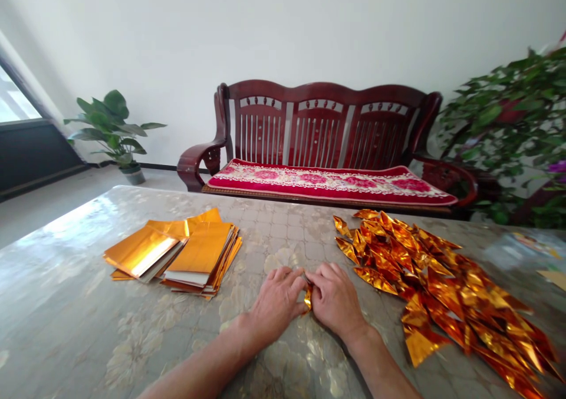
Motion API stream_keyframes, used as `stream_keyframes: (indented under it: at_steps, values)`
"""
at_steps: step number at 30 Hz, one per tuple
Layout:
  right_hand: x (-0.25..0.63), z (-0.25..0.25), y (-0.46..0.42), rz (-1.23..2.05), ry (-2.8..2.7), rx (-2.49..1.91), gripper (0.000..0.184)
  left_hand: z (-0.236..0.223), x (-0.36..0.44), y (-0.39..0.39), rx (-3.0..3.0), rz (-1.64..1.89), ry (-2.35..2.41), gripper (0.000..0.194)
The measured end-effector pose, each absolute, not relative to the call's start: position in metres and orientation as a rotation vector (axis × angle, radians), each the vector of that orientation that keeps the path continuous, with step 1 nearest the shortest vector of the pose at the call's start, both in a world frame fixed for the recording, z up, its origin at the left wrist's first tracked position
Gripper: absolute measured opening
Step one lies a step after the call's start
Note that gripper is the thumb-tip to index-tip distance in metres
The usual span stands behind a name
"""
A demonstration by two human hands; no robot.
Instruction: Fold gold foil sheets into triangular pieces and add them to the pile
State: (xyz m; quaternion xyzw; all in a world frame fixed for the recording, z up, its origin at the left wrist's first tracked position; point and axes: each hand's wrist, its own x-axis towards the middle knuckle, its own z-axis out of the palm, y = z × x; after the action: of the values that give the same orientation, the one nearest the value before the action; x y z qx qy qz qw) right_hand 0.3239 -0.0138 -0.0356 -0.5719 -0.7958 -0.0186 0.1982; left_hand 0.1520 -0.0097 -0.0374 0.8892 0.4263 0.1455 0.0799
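Both my hands meet over the middle of the table point(177, 340), near its front. Between them a small piece of gold foil paper point(308, 299) shows, mostly hidden by my fingers. My left hand point(279, 299) has its fingers bent and closed on the paper's left side. My right hand point(333, 296) is curled, thumb and fingers pressed on the right side. A stack of flat gold foil sheets point(198, 249) with pale undersides lies to the left. On the right spreads a heap of folded, pointed gold foil pieces point(424, 269).
A dark red wooden bench point(318, 122) with a red and white floral cushion point(309, 178) stands behind the table. One potted plant point(117, 128) is at the left; a leafy plant point(508, 122) rises at the right. Clear plastic wrapping point(526, 250) lies at the table's right.
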Motion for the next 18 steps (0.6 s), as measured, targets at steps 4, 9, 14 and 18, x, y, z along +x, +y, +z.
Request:
stream_keyframes:
  at_steps: [4, 9, 14, 18]
  values:
    - [0.3245, -0.035, -0.0143, -0.039, -2.219, -1.604, 0.025, -0.0402, 0.1521, -0.0092, 2.621, 0.454, 1.292, 0.036]
    - [0.3263, -0.0352, -0.0143, -0.027, -2.211, -1.584, 0.025, -0.0427, 0.152, -0.008, 2.592, 0.489, 1.3, 0.033]
    - [0.3276, -0.0356, -0.014, -0.006, -2.201, -1.586, 0.025, -0.0445, 0.1522, -0.008, 2.588, 0.505, 1.303, 0.04]
    - [0.3277, -0.0352, -0.014, 0.0, -2.191, -1.588, 0.025, -0.044, 0.1527, -0.0082, 2.595, 0.474, 1.318, 0.054]
